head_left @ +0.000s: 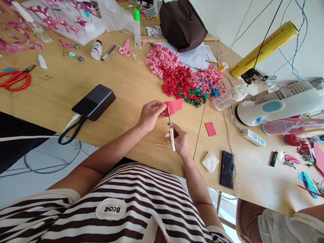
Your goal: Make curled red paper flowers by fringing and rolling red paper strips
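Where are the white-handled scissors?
Near the head view's centre, the white-handled scissors are in the right hand, touching the red paper in the left hand.

A dark power bank lies on the tabletop; a white tissue sits beside a black phone.

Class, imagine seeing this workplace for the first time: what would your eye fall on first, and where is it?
Probably the heap of small pink, red, green and blue flower-like pieces, just beyond the hands on the table. Nearer, the left hand holds a red piece, with the white-handled scissors in the right hand set against it. The yellow roll slants at the upper right.
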`<state>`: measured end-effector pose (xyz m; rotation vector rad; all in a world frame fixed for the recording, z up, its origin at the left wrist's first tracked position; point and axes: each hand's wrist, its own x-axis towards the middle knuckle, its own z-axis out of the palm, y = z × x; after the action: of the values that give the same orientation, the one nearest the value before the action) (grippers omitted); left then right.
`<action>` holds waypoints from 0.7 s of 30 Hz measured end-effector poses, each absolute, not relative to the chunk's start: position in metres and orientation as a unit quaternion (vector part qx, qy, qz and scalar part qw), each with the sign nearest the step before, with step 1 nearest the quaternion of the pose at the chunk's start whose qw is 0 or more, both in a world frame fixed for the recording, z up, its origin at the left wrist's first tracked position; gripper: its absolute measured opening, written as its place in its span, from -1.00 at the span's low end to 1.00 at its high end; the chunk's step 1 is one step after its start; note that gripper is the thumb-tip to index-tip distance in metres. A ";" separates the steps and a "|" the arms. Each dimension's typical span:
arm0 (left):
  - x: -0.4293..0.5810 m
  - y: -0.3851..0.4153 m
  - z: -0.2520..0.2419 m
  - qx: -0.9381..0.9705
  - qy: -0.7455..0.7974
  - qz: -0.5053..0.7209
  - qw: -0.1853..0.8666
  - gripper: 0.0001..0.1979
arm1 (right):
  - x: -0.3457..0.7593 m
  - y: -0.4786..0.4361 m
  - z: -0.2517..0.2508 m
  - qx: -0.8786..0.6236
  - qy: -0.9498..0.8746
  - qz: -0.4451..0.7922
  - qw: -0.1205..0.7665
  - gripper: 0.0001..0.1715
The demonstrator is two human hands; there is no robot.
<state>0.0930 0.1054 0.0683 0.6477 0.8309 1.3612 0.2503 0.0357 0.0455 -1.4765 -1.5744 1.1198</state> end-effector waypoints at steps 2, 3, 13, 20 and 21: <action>0.093 0.106 0.069 0.285 0.363 0.600 0.653 -0.53 | 0.250 0.036 0.046 -0.569 -0.611 0.428 0.346 -0.18; 0.092 0.106 0.069 0.286 0.365 0.599 0.653 -0.53 | 0.250 0.036 0.046 -0.570 -0.612 0.427 0.345 -0.19; 0.095 0.104 0.067 0.295 0.362 0.598 0.651 -0.53 | 0.250 0.037 0.047 -0.574 -0.609 0.420 0.350 -0.18; 0.095 0.104 0.067 0.290 0.355 0.604 0.652 -0.54 | 0.249 0.036 0.049 -0.581 -0.608 0.411 0.352 -0.17; 0.095 0.104 0.068 0.290 0.356 0.604 0.652 -0.54 | 0.249 0.036 0.049 -0.580 -0.609 0.411 0.352 -0.18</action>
<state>0.0946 0.1037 0.0675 0.6586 0.8076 1.3713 0.2491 0.0364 0.0491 -1.5023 -1.5753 1.0637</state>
